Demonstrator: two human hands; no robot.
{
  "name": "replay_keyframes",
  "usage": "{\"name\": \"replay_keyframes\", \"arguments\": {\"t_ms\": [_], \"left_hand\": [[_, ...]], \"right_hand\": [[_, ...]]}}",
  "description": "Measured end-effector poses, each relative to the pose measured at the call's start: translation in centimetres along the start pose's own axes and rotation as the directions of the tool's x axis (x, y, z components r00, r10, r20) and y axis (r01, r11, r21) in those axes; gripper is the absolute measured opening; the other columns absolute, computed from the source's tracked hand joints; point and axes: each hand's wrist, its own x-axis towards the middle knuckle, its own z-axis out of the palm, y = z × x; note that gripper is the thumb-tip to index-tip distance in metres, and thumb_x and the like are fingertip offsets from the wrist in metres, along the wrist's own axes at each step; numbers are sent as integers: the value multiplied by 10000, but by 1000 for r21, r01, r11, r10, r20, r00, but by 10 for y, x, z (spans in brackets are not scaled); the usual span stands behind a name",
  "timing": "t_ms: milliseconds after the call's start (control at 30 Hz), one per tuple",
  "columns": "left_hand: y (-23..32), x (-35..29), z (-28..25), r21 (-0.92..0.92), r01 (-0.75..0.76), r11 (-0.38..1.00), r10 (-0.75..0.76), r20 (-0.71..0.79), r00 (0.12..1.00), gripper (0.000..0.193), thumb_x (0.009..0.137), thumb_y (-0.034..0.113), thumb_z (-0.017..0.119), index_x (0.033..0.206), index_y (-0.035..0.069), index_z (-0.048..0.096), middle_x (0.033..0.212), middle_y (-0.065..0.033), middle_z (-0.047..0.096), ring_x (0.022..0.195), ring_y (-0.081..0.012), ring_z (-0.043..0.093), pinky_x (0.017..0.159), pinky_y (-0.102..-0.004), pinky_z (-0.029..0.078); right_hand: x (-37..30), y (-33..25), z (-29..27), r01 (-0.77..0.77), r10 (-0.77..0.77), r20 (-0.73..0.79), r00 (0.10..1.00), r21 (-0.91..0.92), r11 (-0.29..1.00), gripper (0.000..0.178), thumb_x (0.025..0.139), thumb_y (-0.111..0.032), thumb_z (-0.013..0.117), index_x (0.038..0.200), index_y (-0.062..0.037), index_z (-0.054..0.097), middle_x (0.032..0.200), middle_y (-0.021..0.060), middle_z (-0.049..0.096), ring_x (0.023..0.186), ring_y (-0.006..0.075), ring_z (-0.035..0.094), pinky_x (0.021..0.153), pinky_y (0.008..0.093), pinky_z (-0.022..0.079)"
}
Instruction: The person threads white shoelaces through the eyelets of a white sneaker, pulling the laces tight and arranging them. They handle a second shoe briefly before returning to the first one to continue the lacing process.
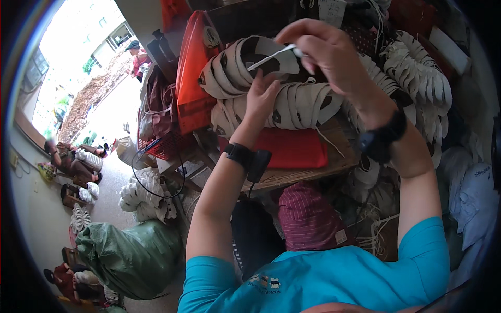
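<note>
Two hands are up over the bench: the left hand (pixel 262 95) and the right hand (pixel 324 48), and each wrist wears one dark band, so two bands. One thin white strip (pixel 272 57) is pinched in the right hand. Two thick bundles of pale cut pieces with dark patches (pixel 292 104) lie stacked on the wooden bench (pixel 292 175). There is one flat red bag (pixel 295 147) under them, one orange-red bag (pixel 190 78) standing to the left, one red mesh basket (pixel 167 146), one big green sack (pixel 130 258) on the floor, and one maroon striped cloth (pixel 308 219). Off to the left I count three other people sitting or standing.
</note>
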Motion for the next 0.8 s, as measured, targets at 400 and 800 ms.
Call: {"name": "replay_keyframes", "arguments": {"t_ms": [400, 800], "left_hand": [[17, -48, -16, 171, 137, 976, -151, 75, 986, 468, 989, 228, 612, 1380, -4, 503, 1308, -91, 610, 1183, -157, 574, 970, -308, 459], [22, -287, -95, 593, 317, 740, -417, 34, 908, 255, 964, 230, 649, 1115, 28, 683, 1055, -41, 701, 998, -128, 643, 893, -301, 498]], "right_hand": [[-118, 52, -79, -498, 517, -11, 856, -289, 818, 233, 967, -108, 553, 1165, -13, 632, 861, 10, 622, 660, 50, 579, 554, 207, 484], [-201, 92, 15, -207, 489, 467, 737, -533, 821, 230, 909, -185, 580, 1055, -39, 681, 1026, 153, 691, 953, 306, 669, 861, 395, 521]]}}
